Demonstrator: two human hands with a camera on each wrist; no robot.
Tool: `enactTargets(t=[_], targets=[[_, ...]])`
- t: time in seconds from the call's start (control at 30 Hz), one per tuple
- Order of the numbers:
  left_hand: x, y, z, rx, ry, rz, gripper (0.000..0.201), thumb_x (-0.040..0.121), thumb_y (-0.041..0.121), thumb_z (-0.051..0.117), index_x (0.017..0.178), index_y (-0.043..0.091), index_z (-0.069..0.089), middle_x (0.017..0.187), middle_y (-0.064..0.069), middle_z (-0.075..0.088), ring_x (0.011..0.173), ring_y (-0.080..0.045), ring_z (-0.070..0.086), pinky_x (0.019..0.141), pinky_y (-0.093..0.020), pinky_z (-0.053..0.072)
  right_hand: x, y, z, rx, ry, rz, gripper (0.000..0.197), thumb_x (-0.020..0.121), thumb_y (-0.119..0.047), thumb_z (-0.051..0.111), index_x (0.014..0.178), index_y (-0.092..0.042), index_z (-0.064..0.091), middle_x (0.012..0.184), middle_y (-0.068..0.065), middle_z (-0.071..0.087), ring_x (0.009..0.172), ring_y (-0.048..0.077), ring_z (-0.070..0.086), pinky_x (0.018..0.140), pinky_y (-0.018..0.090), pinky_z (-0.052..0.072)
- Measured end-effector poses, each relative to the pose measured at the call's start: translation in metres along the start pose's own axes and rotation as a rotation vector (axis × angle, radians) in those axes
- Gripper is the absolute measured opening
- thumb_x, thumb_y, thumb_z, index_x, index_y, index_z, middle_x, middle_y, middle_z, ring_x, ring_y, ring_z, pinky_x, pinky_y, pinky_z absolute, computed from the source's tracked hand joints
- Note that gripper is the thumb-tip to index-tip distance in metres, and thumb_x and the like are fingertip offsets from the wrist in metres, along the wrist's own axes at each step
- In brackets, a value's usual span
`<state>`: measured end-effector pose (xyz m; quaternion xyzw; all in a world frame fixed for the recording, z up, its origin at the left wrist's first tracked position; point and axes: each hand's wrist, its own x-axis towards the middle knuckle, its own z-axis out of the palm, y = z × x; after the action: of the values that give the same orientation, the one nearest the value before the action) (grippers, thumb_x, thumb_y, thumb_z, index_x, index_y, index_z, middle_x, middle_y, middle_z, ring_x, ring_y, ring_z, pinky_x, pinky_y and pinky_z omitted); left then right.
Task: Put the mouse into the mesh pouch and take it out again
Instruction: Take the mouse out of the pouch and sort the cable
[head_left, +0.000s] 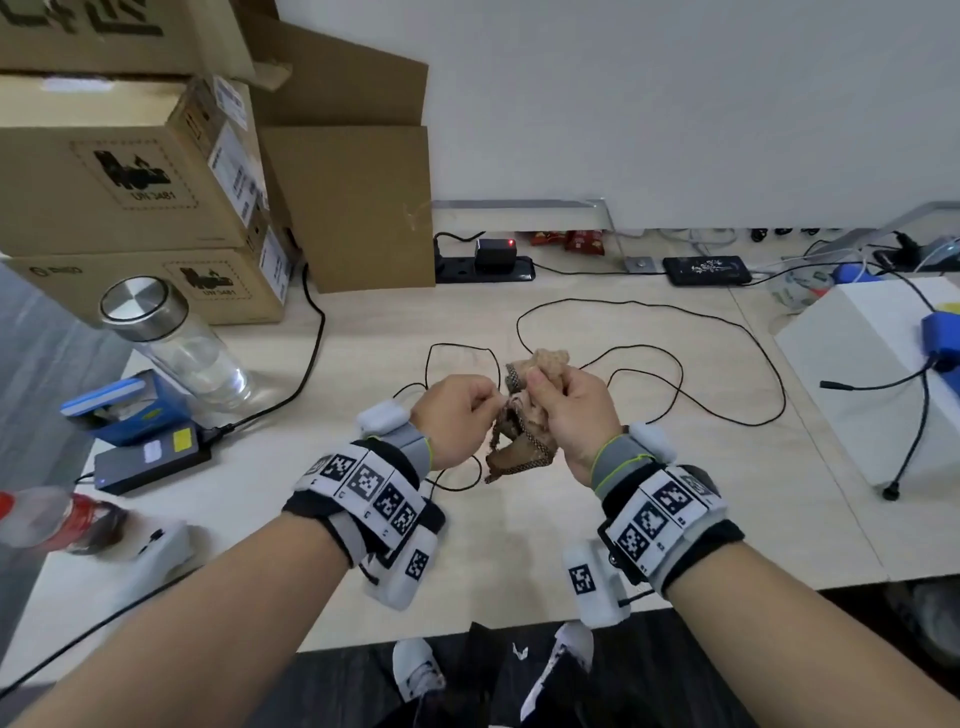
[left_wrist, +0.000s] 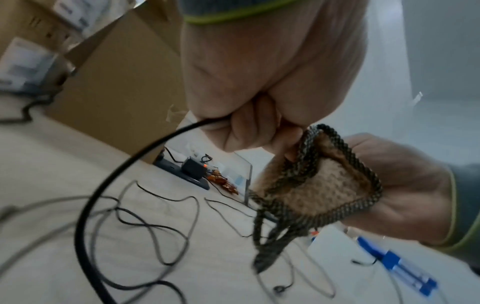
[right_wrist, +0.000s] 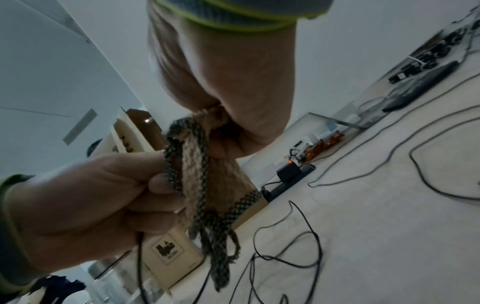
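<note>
Fingers of the left hand (head_left: 460, 415) were curled tight, pinching the rim of the mesh pouch (head_left: 522, 441); the right hand (head_left: 574, 415) gripped the bunched tan body of the pouch from the other side, both held up above the bench (head_left: 571, 530); a thin black cable (head_left: 649, 374) looped loosely over the bench behind them; no mouse could be seen in the head view, so where it lay could not be told.

From the left wrist, the left hand (left_wrist: 259, 102) also had a black cable (left_wrist: 109, 185) running out of its fist, while its fingertips held the dark braided trim of the pouch (left_wrist: 319, 185), whose mouth gaped open and showed only mesh inside.

From the right wrist, the right hand (right_wrist: 233, 102) clenched a fold of the pouch (right_wrist: 197, 174); drawstring ends dangled below.

Judged from this, the mouth was being spread; it would go best with both grips pulling the rim apart evenly, keeping the drawstring and the cable out of the opening.
</note>
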<state>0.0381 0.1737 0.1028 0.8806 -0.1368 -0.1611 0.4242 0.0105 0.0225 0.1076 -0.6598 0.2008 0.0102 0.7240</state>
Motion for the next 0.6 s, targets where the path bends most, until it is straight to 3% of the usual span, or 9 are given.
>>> enactTargets(t=[0.07, 0.17, 0.23, 0.27, 0.3, 0.37, 0.47, 0.6], targets=[[-0.006, -0.024, -0.004, 0.117, 0.018, -0.053, 0.023, 0.095, 0.024, 0.051, 0.076, 0.022, 0.062, 0.061, 0.01, 0.053, 0.06, -0.01, 0.049, 0.054, -0.021, 0.035, 0.009, 0.009, -0.009, -0.059, 0.176, 0.021, 0.016, 0.094, -0.017, 0.06, 0.08, -0.014, 0.067, 0.061, -0.003, 0.062, 0.055, 0.012, 0.056, 0.061, 0.032, 0.054], [-0.022, -0.066, -0.001, 0.277, -0.045, -0.201, 0.019, 0.098, 0.033, 0.044, 0.096, 0.018, 0.055, 0.084, -0.002, 0.063, 0.08, -0.026, 0.057, 0.071, -0.033, 0.045, 0.012, 0.02, -0.026, -0.148, 0.201, 0.079, 0.021, 0.091, -0.016, 0.06, 0.072, -0.008, 0.057, 0.049, -0.005, 0.056, 0.045, 0.012, 0.051, 0.058, 0.029, 0.054], [-0.037, -0.089, 0.008, 0.414, -0.139, -0.229, 0.043, 0.09, 0.055, 0.042, 0.103, 0.014, 0.045, 0.091, -0.005, 0.059, 0.08, -0.025, 0.054, 0.07, -0.027, 0.041, 0.01, 0.035, -0.037, -0.346, 0.183, 0.115, 0.027, 0.089, -0.026, 0.057, 0.072, -0.006, 0.055, 0.051, -0.005, 0.06, 0.046, 0.012, 0.059, 0.057, 0.029, 0.059], [-0.043, -0.099, 0.015, 0.512, -0.201, -0.223, 0.056, 0.081, 0.067, 0.042, 0.103, 0.016, 0.039, 0.094, -0.004, 0.055, 0.081, -0.024, 0.053, 0.07, -0.023, 0.042, 0.01, 0.042, -0.044, -0.518, 0.162, 0.123, 0.031, 0.086, -0.038, 0.056, 0.076, -0.009, 0.058, 0.059, -0.005, 0.065, 0.052, 0.017, 0.065, 0.06, 0.034, 0.061], [-0.049, -0.107, 0.021, 0.628, -0.267, -0.219, 0.064, 0.073, 0.073, 0.046, 0.104, 0.018, 0.035, 0.099, -0.003, 0.052, 0.082, -0.024, 0.053, 0.075, -0.026, 0.045, 0.01, 0.049, -0.051, -0.698, 0.129, 0.142, 0.035, 0.081, -0.048, 0.055, 0.083, -0.014, 0.06, 0.07, -0.006, 0.068, 0.059, 0.023, 0.068, 0.063, 0.039, 0.061], [-0.056, -0.116, 0.032, 0.799, -0.354, -0.275, 0.07, 0.068, 0.074, 0.054, 0.108, 0.021, 0.031, 0.106, -0.005, 0.048, 0.086, -0.026, 0.055, 0.077, -0.038, 0.05, 0.01, 0.057, -0.066, -0.986, 0.065, 0.176, 0.035, 0.078, -0.056, 0.056, 0.087, -0.022, 0.055, 0.082, -0.006, 0.065, 0.068, 0.027, 0.063, 0.069, 0.038, 0.058], [-0.058, -0.115, 0.04, 0.876, -0.407, -0.342, 0.071, 0.069, 0.069, 0.056, 0.115, 0.02, 0.032, 0.104, -0.005, 0.041, 0.081, -0.025, 0.053, 0.064, -0.035, 0.042, 0.015, 0.066, -0.09, -1.264, 0.041, 0.155, 0.039, 0.079, -0.058, 0.058, 0.091, -0.022, 0.048, 0.099, 0.003, 0.066, 0.086, 0.03, 0.058, 0.075, 0.035, 0.049], [-0.054, -0.103, 0.05, 0.859, -0.354, -0.362, 0.058, 0.078, 0.059, 0.053, 0.116, 0.019, 0.035, 0.11, -0.004, 0.052, 0.078, -0.022, 0.048, 0.062, -0.032, 0.037, 0.015, 0.066, -0.124, -1.408, -0.068, 0.24, 0.058, 0.086, -0.056, 0.055, 0.129, -0.018, 0.047, 0.122, 0.005, 0.06, 0.106, 0.031, 0.058, 0.078, 0.032, 0.043]])
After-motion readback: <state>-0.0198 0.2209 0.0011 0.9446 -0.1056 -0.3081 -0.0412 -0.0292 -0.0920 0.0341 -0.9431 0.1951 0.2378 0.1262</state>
